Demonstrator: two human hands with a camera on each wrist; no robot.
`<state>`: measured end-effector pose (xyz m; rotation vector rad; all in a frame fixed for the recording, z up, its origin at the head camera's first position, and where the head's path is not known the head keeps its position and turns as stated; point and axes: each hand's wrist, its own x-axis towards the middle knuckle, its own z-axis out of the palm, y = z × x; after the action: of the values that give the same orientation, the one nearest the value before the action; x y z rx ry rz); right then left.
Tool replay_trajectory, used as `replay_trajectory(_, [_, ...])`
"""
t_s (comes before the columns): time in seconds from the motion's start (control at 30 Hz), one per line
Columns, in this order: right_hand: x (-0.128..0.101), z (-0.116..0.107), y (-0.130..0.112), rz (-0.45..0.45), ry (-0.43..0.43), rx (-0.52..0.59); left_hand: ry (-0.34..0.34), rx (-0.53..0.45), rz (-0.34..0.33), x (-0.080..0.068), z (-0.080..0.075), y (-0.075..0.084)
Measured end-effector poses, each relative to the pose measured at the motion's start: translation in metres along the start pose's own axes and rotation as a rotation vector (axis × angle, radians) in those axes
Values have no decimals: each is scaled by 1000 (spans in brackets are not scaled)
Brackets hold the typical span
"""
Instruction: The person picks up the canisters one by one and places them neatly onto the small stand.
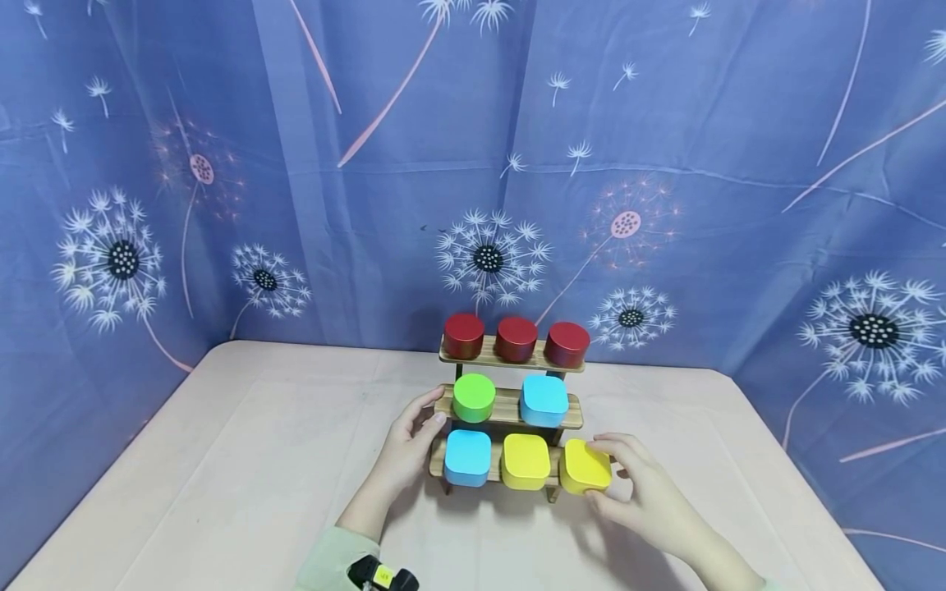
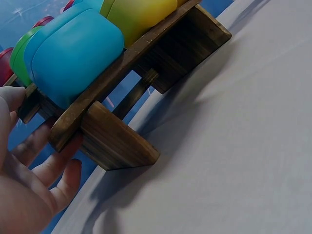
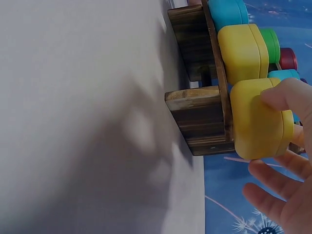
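Tins are seen on a three-step wooden rack (image 1: 508, 405) standing on the table (image 1: 244, 460) before a blue dandelion curtain (image 1: 296, 164). At the left end of the rack, the left hand (image 1: 409, 447) is laid against the side of the frame; its fingers (image 2: 56, 163) are nearly straight and spread, touching the wood without closing round it. On the top step three red tins (image 1: 516, 338) are lined up. On the middle step a green tin (image 1: 474, 397) and a blue tin (image 1: 544, 400) are set, with a gap between them. On the bottom step another blue tin (image 1: 467, 457) sits at the left and a yellow tin (image 1: 525, 461) in the middle. At the right end the second yellow tin (image 1: 585, 466) is held by the right hand (image 1: 641, 489), whose fingers (image 3: 287, 95) are curled round its far and upper sides.

Judged from how things lie, most of the filling is done: the held tin is already over the last place on the bottom step, though it is slightly skewed and partly overhanging the end, and it has not been let go. The tin is squarish and low, so no clear long axis is shown; its lid faces up and slightly forward, like its neighbours.
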<state>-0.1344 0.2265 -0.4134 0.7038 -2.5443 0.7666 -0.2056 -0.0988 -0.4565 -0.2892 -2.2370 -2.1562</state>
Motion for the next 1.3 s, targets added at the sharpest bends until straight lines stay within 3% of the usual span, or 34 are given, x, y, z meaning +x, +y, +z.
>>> replay_trajectory(1.3, [9,14,-12,-25,-22,57,10,1,5,-1,0,1])
